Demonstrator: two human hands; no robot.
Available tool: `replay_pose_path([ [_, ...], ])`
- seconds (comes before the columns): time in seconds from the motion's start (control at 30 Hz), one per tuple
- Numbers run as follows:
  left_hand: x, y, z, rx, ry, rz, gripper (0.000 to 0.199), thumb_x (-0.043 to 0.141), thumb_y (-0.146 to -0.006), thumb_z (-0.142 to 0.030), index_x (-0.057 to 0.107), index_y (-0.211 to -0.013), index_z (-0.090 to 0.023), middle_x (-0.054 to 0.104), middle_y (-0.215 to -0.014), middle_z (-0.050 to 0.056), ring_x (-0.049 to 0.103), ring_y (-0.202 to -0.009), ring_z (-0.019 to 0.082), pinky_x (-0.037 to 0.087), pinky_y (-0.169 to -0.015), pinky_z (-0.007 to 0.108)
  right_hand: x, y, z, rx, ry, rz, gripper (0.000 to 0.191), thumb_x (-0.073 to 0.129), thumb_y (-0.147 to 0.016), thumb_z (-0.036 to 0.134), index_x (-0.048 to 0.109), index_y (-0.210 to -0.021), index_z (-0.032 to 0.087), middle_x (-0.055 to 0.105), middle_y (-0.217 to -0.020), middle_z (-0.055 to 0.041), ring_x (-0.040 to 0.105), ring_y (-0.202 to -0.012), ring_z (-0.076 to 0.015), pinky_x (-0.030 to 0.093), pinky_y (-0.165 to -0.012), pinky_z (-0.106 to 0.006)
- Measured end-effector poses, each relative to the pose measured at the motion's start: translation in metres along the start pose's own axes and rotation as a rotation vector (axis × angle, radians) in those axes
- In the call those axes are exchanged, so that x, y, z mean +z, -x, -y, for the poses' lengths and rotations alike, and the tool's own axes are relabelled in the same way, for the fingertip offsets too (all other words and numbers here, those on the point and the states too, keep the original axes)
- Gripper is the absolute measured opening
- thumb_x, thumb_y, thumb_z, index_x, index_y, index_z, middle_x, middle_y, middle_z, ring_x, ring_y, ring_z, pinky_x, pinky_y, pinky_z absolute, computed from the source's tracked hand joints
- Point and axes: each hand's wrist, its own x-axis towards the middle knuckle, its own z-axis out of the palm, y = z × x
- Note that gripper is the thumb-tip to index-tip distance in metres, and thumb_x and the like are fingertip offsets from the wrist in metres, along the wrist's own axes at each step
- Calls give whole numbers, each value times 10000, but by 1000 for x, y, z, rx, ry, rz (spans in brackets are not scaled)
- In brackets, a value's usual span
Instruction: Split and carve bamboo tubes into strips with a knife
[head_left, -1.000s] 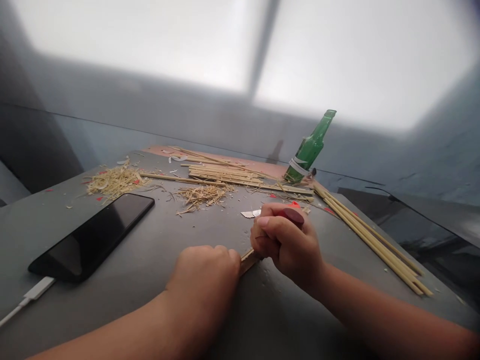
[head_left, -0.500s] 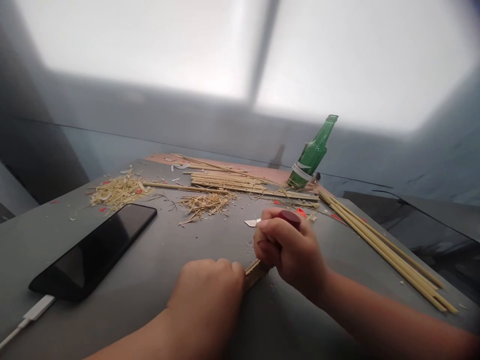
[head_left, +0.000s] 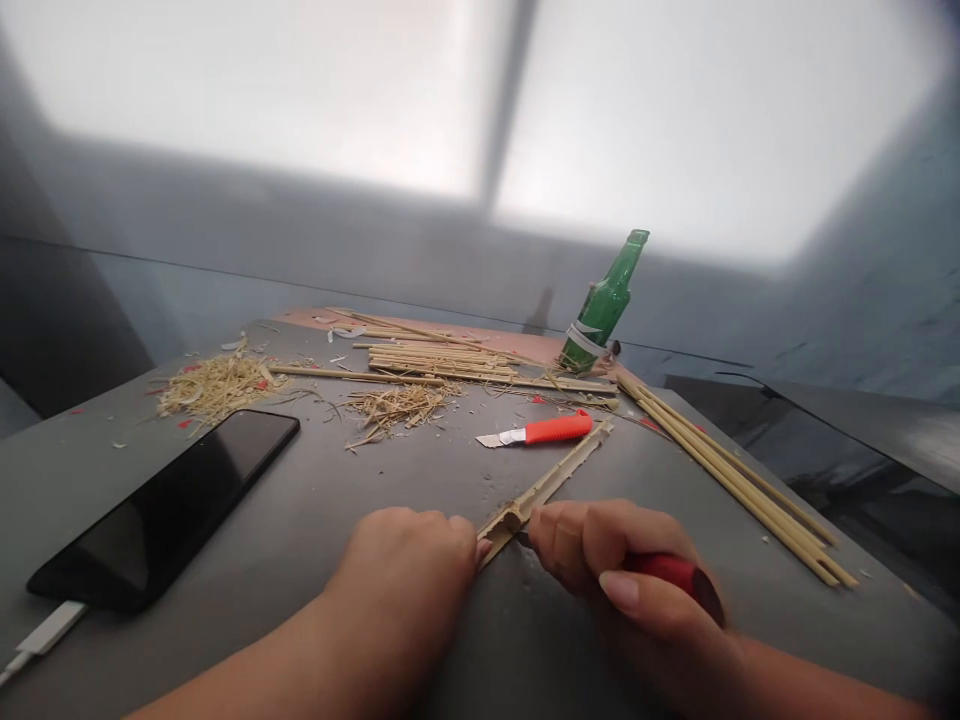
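My left hand (head_left: pixel 409 570) is closed over the near end of a split bamboo piece (head_left: pixel 566 465), pressing it to the table. The piece slants away to the right, its hollow side up, with a brown node inside close to my fingers. In my right hand (head_left: pixel 634 560) is a tool with a dark red handle (head_left: pixel 679 578). Its handle end points toward me, and a bit of dark metal shows beside the node; the tip is hidden. Just beyond the hands lies a red utility knife (head_left: pixel 559 428) with its blade out, pointing left.
A phone (head_left: pixel 172 500) with a white cable (head_left: pixel 49 635) lies at left. Behind are shavings (head_left: pixel 214 385), a smaller pile of splinters (head_left: pixel 397 408) and several bamboo sticks (head_left: pixel 442 360). A green bottle (head_left: pixel 600 308) leans at the back; more sticks (head_left: pixel 720 470) run along the right edge.
My right hand has turned and moved right and nearer, tipping the red handle from upright to pointing toward me. The bamboo piece and utility knife now show more fully. The view has shifted slightly.
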Motion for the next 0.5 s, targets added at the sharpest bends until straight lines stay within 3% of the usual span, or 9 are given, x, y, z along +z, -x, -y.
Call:
replay_pose_path([
  [0.2, -13, -1, 0, -48, 32, 39, 457, 354, -1034, -369, 778, -964, -213, 794, -946, 139, 753, -925, 348, 545, -748, 394, 1, -6, 4, 32, -34, -13, 317, 593, -786, 264, 348, -589, 225, 322, -537, 49, 309, -543, -144, 256, -543, -322],
  [0.37, -3, 0, 1, -46, 35, -4, 432, 360, -1039, -363, 763, -985, -216, 794, -939, 119, 755, -891, 337, 547, -734, 399, 5, -31, 6, 206, -97, -94, 222, 546, -591, 205, 362, -472, 231, 313, -421, 68, 273, -445, -110, 232, -471, -302],
  [0.5, 3, 3, 1, -31, -10, -63, 353, 417, -1030, -288, 747, -943, -197, 786, -882, 110, 758, -822, 293, 536, -670, 335, 13, -58, 3, 329, -49, -156, 162, 527, -545, 203, 433, -416, 231, 351, -355, 67, 253, -367, -84, 185, -390, -269],
])
